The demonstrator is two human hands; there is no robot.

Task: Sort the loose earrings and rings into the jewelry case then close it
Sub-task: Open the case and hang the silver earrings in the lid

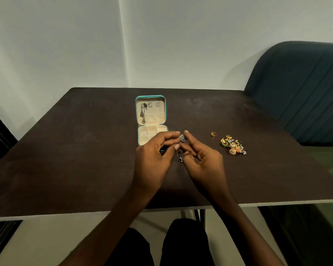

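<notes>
**Sorting under way: silver earring held between both hands, case open**

Spanning the middle of the frame, the dark table (65, 160) carries everything. A teal chair (300, 89) stands at the upper right, off the table's far corner.

Centre, slightly above middle: the jewelry case (151, 120) lies open, lid tilted back. A dark dangling earring (143, 115) already hangs in the lid's left side; the lower tray's compartments look empty where visible, though the hands hide its near edge.

Just below the case, the left hand (154, 156) and right hand (202, 156) meet, fingers curled. Both pinch a silver earring (182, 138); its beaded tail hangs between them toward the table.

Right of centre: a heap of gold earrings and rings (232, 144), with one gold ring (213, 134) lying apart, just left of it. Most of the sorting remains.

Risks, as judged: the small piece could slip from the fingertip pinch and roll off. The dangling beads could snag on the hung earring. A wrist swinging right could scatter the heap.
</notes>
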